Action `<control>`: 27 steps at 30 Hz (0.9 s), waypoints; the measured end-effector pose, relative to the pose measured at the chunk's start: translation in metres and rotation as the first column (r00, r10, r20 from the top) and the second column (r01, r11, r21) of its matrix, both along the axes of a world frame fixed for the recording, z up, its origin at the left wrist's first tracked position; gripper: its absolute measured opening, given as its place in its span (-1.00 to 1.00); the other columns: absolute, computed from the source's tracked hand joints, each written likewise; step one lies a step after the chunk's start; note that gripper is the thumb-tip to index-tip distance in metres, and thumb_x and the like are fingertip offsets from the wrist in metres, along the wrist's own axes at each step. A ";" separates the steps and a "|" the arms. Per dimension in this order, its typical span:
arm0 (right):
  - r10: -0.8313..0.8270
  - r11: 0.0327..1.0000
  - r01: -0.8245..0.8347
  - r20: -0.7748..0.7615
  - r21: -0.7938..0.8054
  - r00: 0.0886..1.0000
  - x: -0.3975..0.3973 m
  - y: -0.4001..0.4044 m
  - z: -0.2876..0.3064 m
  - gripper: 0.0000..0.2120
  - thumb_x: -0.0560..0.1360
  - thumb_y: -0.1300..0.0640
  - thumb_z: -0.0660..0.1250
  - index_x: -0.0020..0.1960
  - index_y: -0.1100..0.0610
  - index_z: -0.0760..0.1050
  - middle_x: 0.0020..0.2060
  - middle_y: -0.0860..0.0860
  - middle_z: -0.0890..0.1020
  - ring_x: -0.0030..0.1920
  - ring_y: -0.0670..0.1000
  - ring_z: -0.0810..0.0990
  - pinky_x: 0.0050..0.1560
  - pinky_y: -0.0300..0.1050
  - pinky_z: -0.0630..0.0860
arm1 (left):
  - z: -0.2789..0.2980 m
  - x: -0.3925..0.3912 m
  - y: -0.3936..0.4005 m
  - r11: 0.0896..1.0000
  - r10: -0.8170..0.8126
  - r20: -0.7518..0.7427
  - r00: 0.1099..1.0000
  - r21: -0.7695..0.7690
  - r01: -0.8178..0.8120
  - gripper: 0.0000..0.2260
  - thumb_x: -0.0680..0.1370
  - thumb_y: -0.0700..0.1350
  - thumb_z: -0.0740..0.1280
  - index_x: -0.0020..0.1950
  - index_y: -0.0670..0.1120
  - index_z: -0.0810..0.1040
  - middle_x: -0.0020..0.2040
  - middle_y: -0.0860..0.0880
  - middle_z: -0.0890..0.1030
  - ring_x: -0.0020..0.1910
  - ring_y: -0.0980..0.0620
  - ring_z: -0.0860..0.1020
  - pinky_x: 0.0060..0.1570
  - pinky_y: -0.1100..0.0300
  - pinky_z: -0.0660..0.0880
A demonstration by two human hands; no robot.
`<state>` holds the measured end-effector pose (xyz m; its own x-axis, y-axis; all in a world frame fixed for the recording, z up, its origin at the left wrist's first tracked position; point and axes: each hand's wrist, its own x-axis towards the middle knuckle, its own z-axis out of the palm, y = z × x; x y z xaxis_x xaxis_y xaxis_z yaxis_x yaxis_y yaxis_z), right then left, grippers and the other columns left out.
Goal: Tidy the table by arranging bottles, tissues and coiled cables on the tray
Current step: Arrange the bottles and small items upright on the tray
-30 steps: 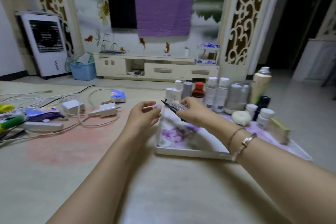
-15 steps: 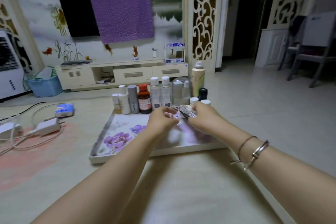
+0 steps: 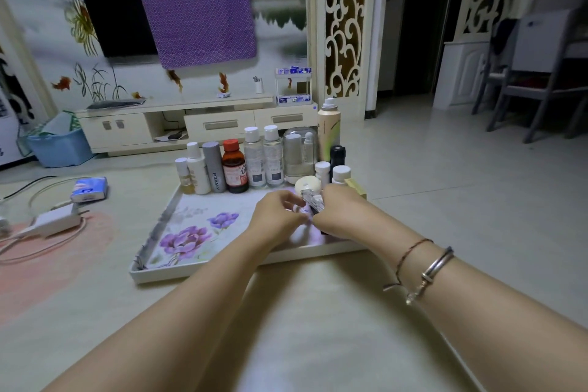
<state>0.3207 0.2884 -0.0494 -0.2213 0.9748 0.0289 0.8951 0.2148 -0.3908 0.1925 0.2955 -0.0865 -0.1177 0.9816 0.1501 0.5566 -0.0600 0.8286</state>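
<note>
Hands meet over the right half of the flower-printed tray (image 3: 152, 251), which lies flat on the pale tabletop (image 3: 318, 328). The right hand (image 3: 342, 212) has its fingers curled round a small silvery packet with a dark edge (image 3: 313, 202), its upper end sticking out toward 11 o'clock; what the packet is cannot be told. The left hand (image 3: 276, 216) has its fingers bent in toward that same packet, fingertips at or touching its lower end; whether it actually pinches it cannot be told. Along the tray's far edge, at 12 o'clock from the hands, bottles stand upright in a row: a small white-capped bottle (image 3: 184, 177), a white bottle (image 3: 197, 169), a grey tube marked PRAMY (image 3: 213, 167), a brown bottle with a red cap (image 3: 234, 169), two clear bottles with white caps (image 3: 263, 157), a domed clear container (image 3: 299, 154) and a tall spray can (image 3: 328, 132). Just beside the right hand sit a round white object (image 3: 306, 183), two small white jars (image 3: 332, 172) and a black bottle (image 3: 337, 154). At 9 o'clock, well apart from the tray, a blue tissue pack (image 3: 89, 189) and a white charger with loose cable (image 3: 55, 221) lie on the table.
</note>
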 end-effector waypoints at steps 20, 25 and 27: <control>-0.151 0.972 0.146 0.013 0.183 0.988 0.011 0.000 -0.013 -0.67 0.55 0.18 0.26 0.27 0.23 0.28 0.15 0.16 0.51 0.14 0.19 0.54 -0.15 -0.09 0.35 | -0.003 0.021 0.011 0.995 -0.095 -0.018 0.995 0.004 0.095 -0.84 0.42 -0.21 0.44 -0.02 -0.04 0.61 0.01 -0.08 0.65 -0.03 0.02 0.58 -0.04 0.27 0.44; -0.131 0.962 0.104 0.095 0.253 0.987 0.011 0.000 -0.011 -0.63 0.57 0.15 0.24 0.31 0.18 0.22 0.14 0.14 0.54 0.13 0.21 0.55 -0.17 -0.08 0.35 | -0.002 0.024 0.013 0.995 -0.093 -0.019 0.995 0.015 0.094 -0.83 0.40 -0.24 0.44 -0.05 -0.07 0.58 -0.02 -0.09 0.65 -0.03 0.01 0.60 -0.09 0.30 0.45; -0.123 0.960 0.080 0.149 0.268 0.981 0.015 -0.002 -0.008 -0.62 0.58 0.07 0.23 0.32 0.17 0.20 0.14 0.13 0.54 0.12 0.20 0.55 -0.19 -0.09 0.33 | -0.003 0.026 0.014 0.995 -0.098 -0.007 0.995 0.023 0.098 -0.83 0.41 -0.26 0.43 -0.04 -0.09 0.56 -0.05 -0.07 0.65 -0.07 0.03 0.60 -0.19 0.39 0.44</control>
